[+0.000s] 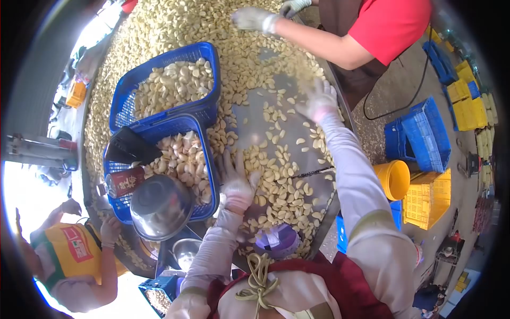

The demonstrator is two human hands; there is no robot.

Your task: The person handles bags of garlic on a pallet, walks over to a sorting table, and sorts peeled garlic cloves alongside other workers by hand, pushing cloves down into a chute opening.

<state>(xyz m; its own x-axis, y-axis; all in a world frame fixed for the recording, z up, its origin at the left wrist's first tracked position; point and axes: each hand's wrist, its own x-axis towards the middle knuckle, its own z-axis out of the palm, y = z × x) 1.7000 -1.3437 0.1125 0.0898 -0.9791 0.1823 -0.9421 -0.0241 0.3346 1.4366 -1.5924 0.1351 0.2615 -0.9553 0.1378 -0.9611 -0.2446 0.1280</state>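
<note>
Both my hands wear whitish gloves. My left hand (236, 183) lies open, fingers apart, on peeled garlic cloves (284, 191) beside the front blue basket (211, 175). Farther forward and to the right, my right hand (321, 102) is open with its fingers spread, low over the metal tabletop (287, 127) near loose cloves; the area just beyond it is blurred. In the front basket sit reddish-skinned garlic cloves (186, 157), a metal bowl (161, 204), a black scoop (125, 146) and a red can (126, 182). Behind it, another blue basket (121, 103) holds pale cloves.
A purple round object (277, 240) lies near my body. Across the table a co-worker in a red sleeve (390, 29) has a gloved hand (255, 20) over the cloves. Another person in a yellow vest (74, 247) stands left. Blue crates (425, 133) and a yellow crate (427, 199) stand right.
</note>
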